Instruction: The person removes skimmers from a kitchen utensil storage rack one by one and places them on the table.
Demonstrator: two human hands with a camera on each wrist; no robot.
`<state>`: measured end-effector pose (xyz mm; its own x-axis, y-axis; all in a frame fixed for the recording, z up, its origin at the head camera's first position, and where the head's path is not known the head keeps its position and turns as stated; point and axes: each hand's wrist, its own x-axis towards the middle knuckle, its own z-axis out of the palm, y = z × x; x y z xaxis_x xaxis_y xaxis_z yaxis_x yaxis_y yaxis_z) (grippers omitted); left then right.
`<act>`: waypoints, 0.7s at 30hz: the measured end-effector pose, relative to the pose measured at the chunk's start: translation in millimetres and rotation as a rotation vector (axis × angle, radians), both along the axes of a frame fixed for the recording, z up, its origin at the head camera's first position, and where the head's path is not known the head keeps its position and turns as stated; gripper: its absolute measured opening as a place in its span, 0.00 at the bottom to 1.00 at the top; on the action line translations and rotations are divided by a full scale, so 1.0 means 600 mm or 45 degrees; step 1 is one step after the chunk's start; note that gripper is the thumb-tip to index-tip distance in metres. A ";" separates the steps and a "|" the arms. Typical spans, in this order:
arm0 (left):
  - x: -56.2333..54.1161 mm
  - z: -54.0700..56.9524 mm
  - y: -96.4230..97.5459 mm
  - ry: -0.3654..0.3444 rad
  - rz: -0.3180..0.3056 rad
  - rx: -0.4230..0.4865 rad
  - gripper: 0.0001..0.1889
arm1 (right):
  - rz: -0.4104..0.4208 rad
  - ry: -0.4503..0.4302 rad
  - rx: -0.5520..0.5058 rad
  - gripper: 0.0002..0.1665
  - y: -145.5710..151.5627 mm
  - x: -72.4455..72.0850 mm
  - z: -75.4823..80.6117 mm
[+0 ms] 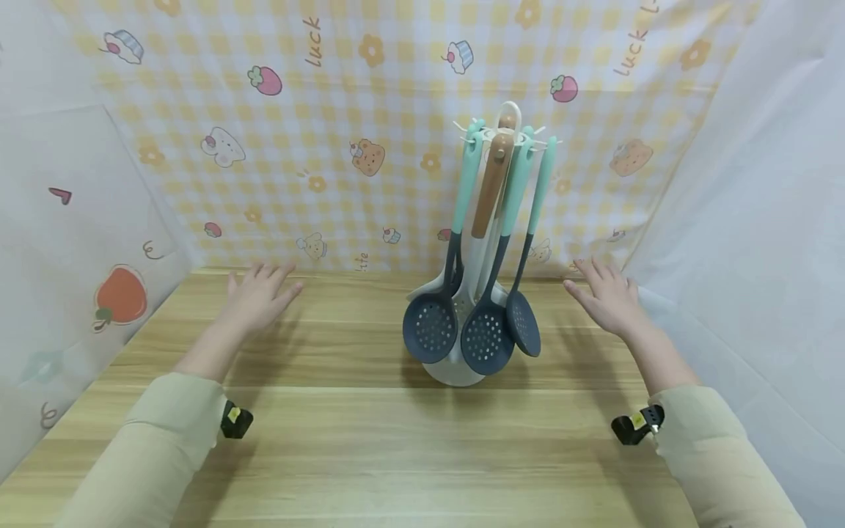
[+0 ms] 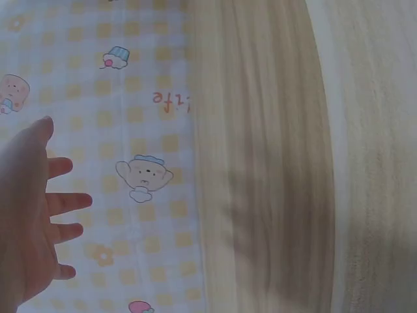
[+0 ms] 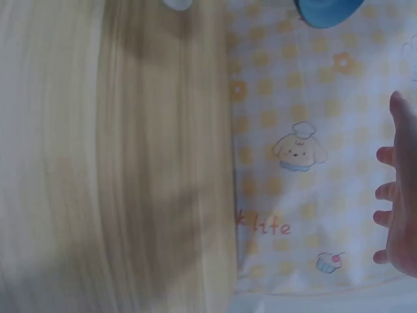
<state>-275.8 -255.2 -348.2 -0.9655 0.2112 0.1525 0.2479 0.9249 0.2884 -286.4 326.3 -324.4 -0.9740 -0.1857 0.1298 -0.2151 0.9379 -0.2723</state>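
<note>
- I see L hand (image 1: 260, 295) & R hand (image 1: 606, 297) w/ fingers spread, gripping nothing, nr desk's (image 1: 370, 455) back corners.
- Utensil rack (image 1: 455, 374): twd back edge, bit R of ctr.
- Prob. pre-contact; nxt move calls for reaching inward.

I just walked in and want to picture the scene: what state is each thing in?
Left hand: open, fingers spread, holding nothing
Right hand: open, fingers spread, holding nothing
Utensil stand: upright on the table, loaded
Slotted spoons: hanging from the stand, heads down
Brown-handled tool: hanging, lower end partly hidden
Patterned cloth: hanging behind the table
Sleeves: ending short of the hands
</note>
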 end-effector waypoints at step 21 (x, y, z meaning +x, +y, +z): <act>0.013 0.050 0.064 0.314 -0.128 0.086 0.28 | 0.221 0.490 -0.294 0.32 -0.066 0.032 0.100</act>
<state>-267.7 -216.8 -318.3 -0.8724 0.2852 0.3970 0.4075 0.8729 0.2682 -267.2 286.7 -264.1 -0.8040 -0.2654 0.5321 -0.4895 0.8034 -0.3390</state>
